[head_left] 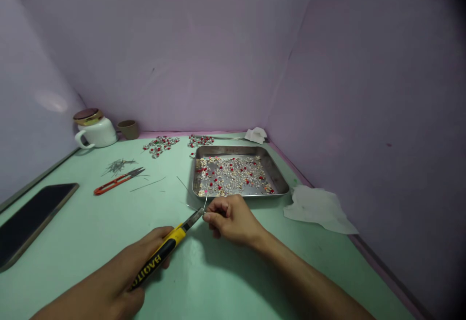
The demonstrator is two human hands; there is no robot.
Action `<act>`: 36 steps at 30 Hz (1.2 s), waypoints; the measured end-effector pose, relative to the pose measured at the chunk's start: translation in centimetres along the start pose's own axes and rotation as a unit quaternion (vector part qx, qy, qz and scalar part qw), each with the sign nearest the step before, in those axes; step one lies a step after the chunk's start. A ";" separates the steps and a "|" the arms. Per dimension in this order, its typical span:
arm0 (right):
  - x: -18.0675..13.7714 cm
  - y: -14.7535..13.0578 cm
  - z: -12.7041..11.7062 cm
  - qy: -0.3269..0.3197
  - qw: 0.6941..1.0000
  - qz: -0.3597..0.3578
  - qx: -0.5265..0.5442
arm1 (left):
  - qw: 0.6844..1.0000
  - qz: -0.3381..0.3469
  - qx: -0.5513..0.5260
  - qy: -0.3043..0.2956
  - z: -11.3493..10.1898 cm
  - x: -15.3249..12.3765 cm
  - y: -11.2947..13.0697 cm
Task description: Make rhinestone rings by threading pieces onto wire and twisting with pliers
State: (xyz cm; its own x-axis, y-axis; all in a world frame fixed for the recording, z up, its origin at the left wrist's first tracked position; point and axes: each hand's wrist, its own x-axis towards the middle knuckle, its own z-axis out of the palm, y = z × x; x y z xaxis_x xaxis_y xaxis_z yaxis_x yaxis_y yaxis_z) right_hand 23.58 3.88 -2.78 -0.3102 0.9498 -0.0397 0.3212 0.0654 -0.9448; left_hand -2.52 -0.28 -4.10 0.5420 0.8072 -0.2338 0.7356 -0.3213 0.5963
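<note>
My left hand (pixel 145 257) is wrapped around yellow-and-black pliers (pixel 165 249), whose metal jaws point up and to the right. The tip of the jaws meets a thin wire (pixel 206 200) right beside my right fingertips. My right hand (pixel 231 218) is closed, with thumb and forefinger pinching that wire; any small piece between the fingertips is hidden. Just beyond this hand lies a metal tray (pixel 280 184), scattered inside with small pale, silver and red beads (pixel 236 172). Another thin wire (pixel 183 183) slants to the left of the tray.
Orange-handled thread snips (pixel 116 182) lie left, near a pile of short wires (pixel 118 165). Red-and-clear beaded pieces (pixel 160 145) sit behind. A phone (pixel 32 218), a lidded white mug (pixel 97 133) and a brown cup (pixel 128 129) stand left; white paper (pixel 318 208) lies right.
</note>
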 end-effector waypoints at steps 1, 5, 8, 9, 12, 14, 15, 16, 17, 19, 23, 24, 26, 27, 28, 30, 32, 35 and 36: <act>0.0 0.0 0.0 0.002 1.000 -0.002 -0.008 | 1.000 0.002 0.000 0.002 0.2 0.0 -0.2; 0.0 0.0 0.1 0.012 1.000 -0.002 -0.018 | 1.000 0.007 0.001 0.001 0.3 -0.3 -0.1; 0.0 -0.1 0.2 0.005 0.999 0.023 0.027 | 1.000 -0.009 0.008 -0.026 -0.4 -0.5 0.4; 0.1 -0.2 0.3 0.000 0.998 0.035 0.049 | 0.999 -0.013 0.009 -0.034 -0.6 -0.5 0.6; 0.1 -0.6 0.3 -0.016 0.993 0.070 0.094 | 0.999 0.000 0.008 -0.039 -0.8 -0.6 0.7; 0.1 -0.7 0.2 -0.019 0.992 0.077 0.097 | 1.000 0.012 0.013 -0.022 -0.4 -0.7 0.5; 0.1 -0.6 0.2 -0.019 0.993 0.073 0.091 | 1.000 0.016 0.018 -0.010 -0.1 -0.7 0.3; 0.1 -0.6 0.1 -0.018 0.994 0.065 0.082 | 0.999 0.020 0.025 0.003 0.2 -0.6 0.2; 0.1 -0.5 0.0 -0.017 0.996 0.052 0.070 | 0.999 0.024 0.030 0.016 0.5 -0.6 0.2; 0.0 -0.2 -0.1 -0.009 0.999 0.018 0.037 | 0.998 0.029 0.038 0.035 0.8 -0.4 0.6; -0.2 -0.1 -0.3 0.023 0.998 -0.046 -0.042 | 0.998 0.025 0.052 0.033 0.3 0.5 2.5; -0.3 -0.2 -0.3 0.031 0.996 -0.057 -0.057 | 0.997 0.027 0.055 0.035 0.0 0.8 2.9; -0.4 -0.2 -0.3 0.041 0.994 -0.069 -0.073 | 0.997 0.031 0.059 0.043 -0.4 1.2 3.6; -0.4 -0.2 -0.3 0.043 0.994 -0.073 -0.073 | 0.997 0.032 0.059 0.047 -0.5 1.4 3.8; -0.4 -0.2 -0.2 0.044 0.994 -0.075 -0.068 | 0.997 0.034 0.058 0.049 -0.6 1.5 4.0; -0.4 -0.1 -0.2 0.042 0.995 -0.074 -0.043 | 0.997 0.040 0.050 0.047 -0.6 1.4 4.3; -0.4 -0.1 -0.1 0.029 0.997 -0.066 -0.001 | 0.998 0.037 0.033 0.047 -0.4 1.2 4.5; -0.5 -0.3 0.0 -0.008 0.995 -0.051 0.085 | 0.996 0.001 -0.007 0.084 0.1 0.7 4.7; -0.5 -0.4 0.1 -0.020 0.992 -0.046 0.116 | 0.995 -0.013 -0.020 0.098 0.2 0.6 4.6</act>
State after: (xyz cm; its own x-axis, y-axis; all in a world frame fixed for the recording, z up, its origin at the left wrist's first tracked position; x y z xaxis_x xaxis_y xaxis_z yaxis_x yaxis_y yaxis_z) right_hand 23.57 3.36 -2.43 -0.3656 0.9298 0.0419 0.0767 0.0750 -0.9942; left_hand 1.26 -1.40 -1.59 0.4311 0.8971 -0.0974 0.7291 -0.2827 0.6234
